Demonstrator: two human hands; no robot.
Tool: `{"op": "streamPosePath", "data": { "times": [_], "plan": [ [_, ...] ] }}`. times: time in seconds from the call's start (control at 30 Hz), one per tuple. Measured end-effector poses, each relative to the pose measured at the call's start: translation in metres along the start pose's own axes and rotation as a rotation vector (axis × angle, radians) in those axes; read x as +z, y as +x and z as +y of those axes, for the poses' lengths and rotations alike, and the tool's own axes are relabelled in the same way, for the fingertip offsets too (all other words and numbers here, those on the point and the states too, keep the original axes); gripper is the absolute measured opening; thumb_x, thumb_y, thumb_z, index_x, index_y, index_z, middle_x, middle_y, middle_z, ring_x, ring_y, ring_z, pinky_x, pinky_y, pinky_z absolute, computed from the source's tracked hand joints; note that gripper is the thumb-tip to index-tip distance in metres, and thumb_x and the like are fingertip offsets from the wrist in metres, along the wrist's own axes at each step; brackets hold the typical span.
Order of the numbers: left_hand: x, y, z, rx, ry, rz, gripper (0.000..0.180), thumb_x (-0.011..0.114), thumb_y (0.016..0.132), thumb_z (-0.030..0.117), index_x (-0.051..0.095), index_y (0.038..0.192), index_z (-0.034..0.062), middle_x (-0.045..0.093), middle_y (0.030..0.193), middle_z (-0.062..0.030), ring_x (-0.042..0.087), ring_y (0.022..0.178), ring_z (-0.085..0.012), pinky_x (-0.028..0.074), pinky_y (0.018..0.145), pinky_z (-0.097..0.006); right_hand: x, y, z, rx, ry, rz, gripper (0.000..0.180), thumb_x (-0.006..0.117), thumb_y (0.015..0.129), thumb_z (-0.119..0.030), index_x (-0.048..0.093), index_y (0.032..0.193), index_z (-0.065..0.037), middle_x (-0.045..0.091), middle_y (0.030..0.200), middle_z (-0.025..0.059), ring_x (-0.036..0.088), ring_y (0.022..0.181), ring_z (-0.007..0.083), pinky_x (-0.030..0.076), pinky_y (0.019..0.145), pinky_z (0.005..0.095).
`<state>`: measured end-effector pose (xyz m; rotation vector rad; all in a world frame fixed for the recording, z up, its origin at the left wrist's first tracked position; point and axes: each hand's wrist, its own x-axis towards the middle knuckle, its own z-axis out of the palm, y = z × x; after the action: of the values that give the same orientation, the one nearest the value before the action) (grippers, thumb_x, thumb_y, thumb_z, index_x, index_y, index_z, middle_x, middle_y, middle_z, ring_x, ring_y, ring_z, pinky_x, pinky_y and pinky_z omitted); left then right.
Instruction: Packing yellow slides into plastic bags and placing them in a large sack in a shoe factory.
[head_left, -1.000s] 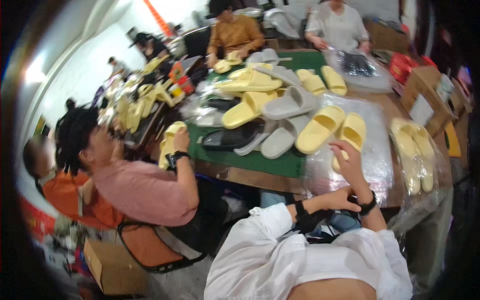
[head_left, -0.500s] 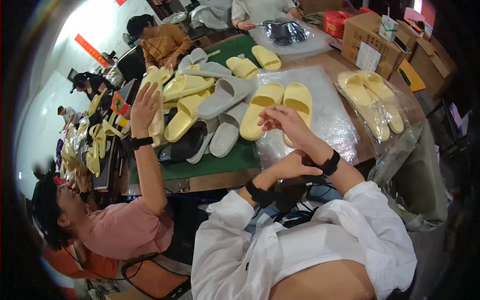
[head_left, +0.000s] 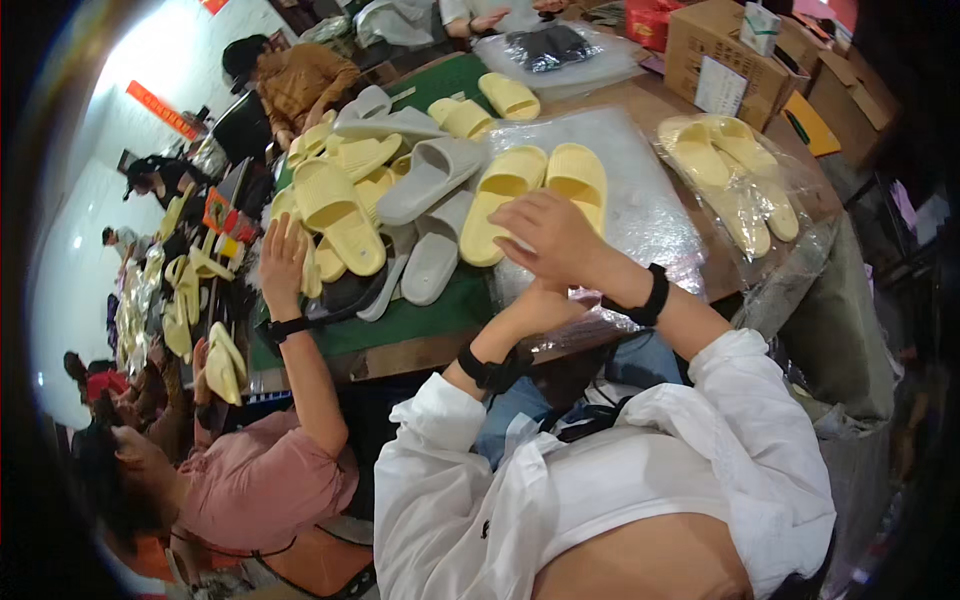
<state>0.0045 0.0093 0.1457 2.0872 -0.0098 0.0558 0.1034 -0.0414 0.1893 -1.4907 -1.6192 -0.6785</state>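
My right hand (head_left: 550,237) hovers over a pair of yellow slide slippers (head_left: 504,190), palm down, fingers loosely stretched with nothing visible in them. It covers the front of the right slipper; contact cannot be made out. Below it, my left hand (head_left: 545,308) reaches across under the right wrist, its fingers mostly hidden. The pair lies at the left edge of a stack of clear plastic bags (head_left: 640,190). Left of it is a heap of slippers, with a grey slipper (head_left: 432,178) and a yellow slipper (head_left: 340,215) on top.
A bagged yellow pair (head_left: 735,170) lies at the right of the table, near a cardboard box (head_left: 725,60). On my left, a co-worker's hand (head_left: 283,262) is raised by the heap, and yellow slippers (head_left: 225,365) are by their other hand. Across the table lies bagged dark footwear (head_left: 548,48).
My right hand has turned palm down and moved slightly left; my left hand has slid further beneath it. A yellow slipper now lies atop the heap by the co-worker. The far person's hands have left the bag.
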Motion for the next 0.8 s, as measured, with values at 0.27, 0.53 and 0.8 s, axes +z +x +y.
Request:
{"op": "streamPosePath", "data": {
  "times": [0.27, 0.53, 0.8],
  "plan": [
    [-0.011, -0.021, -0.029, 0.636, 0.728, 0.234, 0.017, 0.058, 0.074, 0.012, 0.060, 0.089, 0.0057, 0.061, 0.090, -0.0139, 0.058, 0.088, -0.0268, 0.045, 0.076, -0.036, -0.025, -0.003, -0.032, 0.272, 0.748, -0.470, 0.023, 0.062, 0.081, -0.020, 0.061, 0.100, -0.005, 0.061, 0.093, 0.0126, 0.058, 0.088, 0.0283, 0.046, 0.078, 0.0341],
    [0.020, -0.039, 0.077, 1.022, 0.731, -0.400, 0.014, 0.057, 0.070, 0.019, 0.049, 0.063, 0.0086, 0.050, 0.058, -0.0028, 0.052, 0.056, -0.0191, 0.040, 0.061, -0.029, -0.018, -0.003, -0.052, 0.516, 1.450, -1.101, 0.036, 0.053, 0.092, -0.025, 0.052, 0.126, -0.012, 0.059, 0.111, 0.0048, 0.052, 0.100, 0.0119, 0.041, 0.090, 0.0288],
    [0.026, -0.018, 0.102, 1.156, 0.713, -0.178, 0.012, 0.058, 0.069, 0.017, 0.059, 0.061, 0.0094, 0.057, 0.061, -0.0021, 0.058, 0.066, -0.0196, 0.044, 0.064, -0.033, -0.010, -0.005, -0.055, 0.531, 1.687, -0.843, 0.020, 0.058, 0.089, -0.016, 0.058, 0.104, -0.003, 0.059, 0.100, 0.0018, 0.053, 0.090, 0.0062, 0.042, 0.081, 0.0213]
  ]
}}
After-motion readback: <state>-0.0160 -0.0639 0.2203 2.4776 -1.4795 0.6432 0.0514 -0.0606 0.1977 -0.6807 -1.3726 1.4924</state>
